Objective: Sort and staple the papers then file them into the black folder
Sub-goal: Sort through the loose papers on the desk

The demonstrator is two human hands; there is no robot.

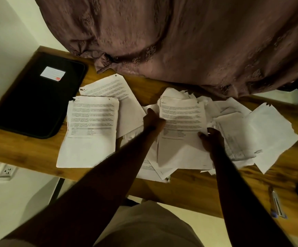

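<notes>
Across the desk, rumpled torn-cornered papers

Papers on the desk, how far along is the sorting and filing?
Done: a front stack and a rear stack lie squared up beside the black folder. In hand: the left hand and right hand hold a printed sheet over the loose heap. Left: that heap is unsorted and the folder lies closed. Whether any stack is stapled cannot be told.
</notes>
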